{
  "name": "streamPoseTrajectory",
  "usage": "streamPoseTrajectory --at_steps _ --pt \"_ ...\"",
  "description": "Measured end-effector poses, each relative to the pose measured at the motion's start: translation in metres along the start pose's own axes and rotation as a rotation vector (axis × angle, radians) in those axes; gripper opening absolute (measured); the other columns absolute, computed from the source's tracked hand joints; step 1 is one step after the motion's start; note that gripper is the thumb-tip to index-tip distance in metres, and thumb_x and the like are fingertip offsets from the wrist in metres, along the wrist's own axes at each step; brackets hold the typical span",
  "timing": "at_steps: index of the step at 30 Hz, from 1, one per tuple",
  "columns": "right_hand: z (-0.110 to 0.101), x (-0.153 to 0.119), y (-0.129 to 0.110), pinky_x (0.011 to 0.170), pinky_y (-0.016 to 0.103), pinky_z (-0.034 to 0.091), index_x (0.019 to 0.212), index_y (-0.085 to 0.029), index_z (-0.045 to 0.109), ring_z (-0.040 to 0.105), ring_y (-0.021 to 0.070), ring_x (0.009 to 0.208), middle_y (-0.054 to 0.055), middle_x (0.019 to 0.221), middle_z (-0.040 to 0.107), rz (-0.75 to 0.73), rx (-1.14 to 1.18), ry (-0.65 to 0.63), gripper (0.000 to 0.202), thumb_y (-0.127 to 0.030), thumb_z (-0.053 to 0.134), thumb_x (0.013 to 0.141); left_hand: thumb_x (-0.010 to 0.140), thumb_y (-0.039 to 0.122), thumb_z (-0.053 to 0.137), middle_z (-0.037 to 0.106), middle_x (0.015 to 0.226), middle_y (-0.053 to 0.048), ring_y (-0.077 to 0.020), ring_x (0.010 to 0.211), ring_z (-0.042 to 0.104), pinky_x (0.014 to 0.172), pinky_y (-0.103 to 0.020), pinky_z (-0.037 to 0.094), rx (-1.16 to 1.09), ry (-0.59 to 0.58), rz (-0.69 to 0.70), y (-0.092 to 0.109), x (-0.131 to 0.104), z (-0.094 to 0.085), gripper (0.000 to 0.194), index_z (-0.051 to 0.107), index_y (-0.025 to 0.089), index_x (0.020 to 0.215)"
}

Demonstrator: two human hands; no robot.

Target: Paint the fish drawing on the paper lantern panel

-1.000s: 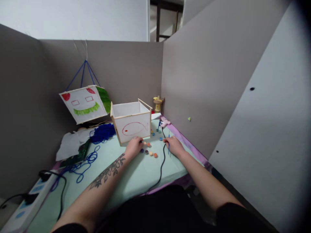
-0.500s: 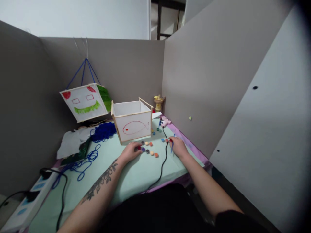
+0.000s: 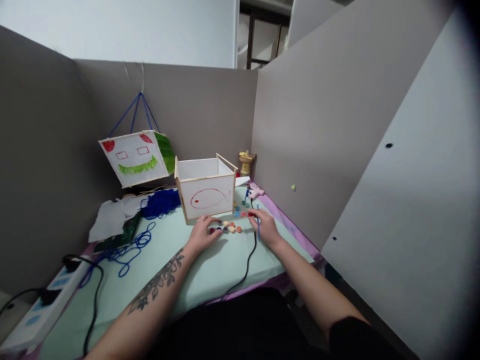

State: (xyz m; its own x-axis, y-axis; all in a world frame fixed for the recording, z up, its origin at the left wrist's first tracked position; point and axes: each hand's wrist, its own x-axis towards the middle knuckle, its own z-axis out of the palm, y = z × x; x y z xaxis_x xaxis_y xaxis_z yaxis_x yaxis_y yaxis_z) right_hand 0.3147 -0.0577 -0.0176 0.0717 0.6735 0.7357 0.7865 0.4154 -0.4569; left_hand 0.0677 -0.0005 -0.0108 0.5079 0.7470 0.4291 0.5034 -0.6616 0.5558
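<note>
My left hand [image 3: 203, 234] rests on the pale green table cover, its curved fingers at the left end of two rows of small paint pots [image 3: 232, 229]. Its thumb and fingers are apart around the end pots. Between the fingers of my right hand [image 3: 265, 226] is a thin blue brush [image 3: 258, 222], held roughly upright, and the fingertips touch a red pot beside other small pots. Behind the pots stands an open-topped white box [image 3: 206, 196] with wooden edges and a red fish outline on its front.
A painted lantern [image 3: 137, 159] hangs at the left by blue cords. Blue yarn [image 3: 159, 203], white cloth [image 3: 108, 220] and a power strip [image 3: 45, 305] lie at the left. A black cable [image 3: 249, 260] crosses the table; a pink glue gun [image 3: 255, 191] lies behind.
My right hand has moved left with the brush, and the pots at its fingertips have shifted left. The two rows by my left hand now lie closer together. The view has shifted slightly.
</note>
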Motion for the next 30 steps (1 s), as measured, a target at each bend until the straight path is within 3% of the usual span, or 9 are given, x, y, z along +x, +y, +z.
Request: streamPoseTrajectory --at_steps 4,7,9,13,18,21,24,27,30 --pt "0.037 0.019 -0.053 0.09 0.034 0.046 0.102 -0.019 0.062 0.06 0.0175 0.096 0.007 0.102 0.068 -0.212 0.084 -0.077 0.02 -0.021 0.048 0.087 0.078 0.04 0.057 0.06 0.086 -0.005 -0.0146 0.072 0.055 0.065 -0.027 0.046 -0.353 -0.021 -0.084 0.003 0.002 0.01 0.042 0.056 0.013 0.111" --pt "0.054 0.022 -0.073 0.091 0.034 0.045 0.102 -0.018 0.061 0.06 0.0169 0.097 0.008 0.108 0.067 -0.282 0.101 -0.052 0.02 -0.019 0.048 0.088 0.079 0.04 0.057 0.06 0.079 -0.004 -0.0133 0.066 0.053 0.061 -0.025 0.044 -0.355 -0.004 -0.093 -0.002 -0.001 0.01 0.038 0.058 0.011 0.104" --pt "0.05 0.02 -0.067 0.09 0.034 0.046 0.1 -0.019 0.061 0.06 0.0173 0.097 0.007 0.105 0.068 -0.271 0.106 0.038 0.019 -0.018 0.049 0.087 0.077 0.034 0.059 0.061 0.082 -0.003 -0.0136 0.069 0.054 0.065 -0.026 0.045 -0.228 0.021 -0.043 -0.008 -0.004 0.005 0.033 0.061 0.014 0.102" --pt "0.02 0.012 -0.024 0.084 0.035 0.048 0.096 -0.021 0.062 0.061 0.0191 0.09 0.006 0.099 0.069 -0.146 -0.015 0.19 0.018 -0.015 0.05 0.084 0.076 0.024 0.057 0.062 0.09 -0.006 -0.0149 0.076 0.056 0.075 -0.029 0.046 -0.007 0.077 -0.04 -0.021 -0.004 -0.001 0.023 0.064 0.015 0.097" --pt "0.004 -0.002 0.018 0.076 0.032 0.047 0.088 -0.018 0.064 0.058 0.0204 0.08 0.006 0.081 0.067 -0.019 -0.198 0.006 0.019 -0.011 0.05 0.077 0.079 0.031 0.056 0.062 0.095 -0.009 -0.0169 0.077 0.058 0.073 -0.029 0.047 0.049 -0.013 -0.09 -0.024 -0.003 0.003 0.028 0.066 0.014 0.099" --pt "0.012 -0.007 0.023 0.074 0.031 0.046 0.082 -0.018 0.065 0.057 0.0207 0.08 0.006 0.078 0.067 0.097 -0.263 -0.157 0.019 -0.009 0.05 0.074 0.08 0.031 0.056 0.063 0.093 -0.008 -0.0189 0.082 0.059 0.076 -0.03 0.046 0.066 -0.07 -0.051 -0.019 -0.005 0.002 0.028 0.066 0.015 0.099" --pt "0.016 -0.007 0.021 0.075 0.031 0.044 0.08 -0.018 0.065 0.055 0.0217 0.083 0.007 0.076 0.066 0.159 -0.309 -0.174 0.019 -0.007 0.05 0.074 0.076 0.028 0.06 0.064 0.09 -0.008 -0.0199 0.084 0.058 0.078 -0.03 0.045 0.088 -0.14 -0.028 -0.014 -0.006 0.0 0.027 0.067 0.015 0.098" --pt "0.016 -0.008 0.015 0.08 0.033 0.045 0.084 -0.019 0.065 0.054 0.0226 0.088 0.007 0.078 0.065 0.095 -0.244 -0.087 0.017 -0.01 0.052 0.076 0.075 0.025 0.062 0.065 0.088 -0.007 -0.0198 0.084 0.058 0.077 -0.03 0.044 0.111 -0.169 -0.014 -0.013 -0.006 0.0 0.024 0.068 0.016 0.096" --pt "0.018 -0.011 0.006 0.079 0.032 0.047 0.087 -0.02 0.064 0.055 0.0208 0.088 0.005 0.082 0.066 -0.05 -0.068 -0.175 0.014 -0.014 0.056 0.078 0.077 0.025 0.059 0.067 0.089 -0.007 -0.0196 0.084 0.059 0.077 -0.03 0.044 0.114 -0.166 -0.008 -0.014 -0.005 0.001 0.022 0.069 0.017 0.094"
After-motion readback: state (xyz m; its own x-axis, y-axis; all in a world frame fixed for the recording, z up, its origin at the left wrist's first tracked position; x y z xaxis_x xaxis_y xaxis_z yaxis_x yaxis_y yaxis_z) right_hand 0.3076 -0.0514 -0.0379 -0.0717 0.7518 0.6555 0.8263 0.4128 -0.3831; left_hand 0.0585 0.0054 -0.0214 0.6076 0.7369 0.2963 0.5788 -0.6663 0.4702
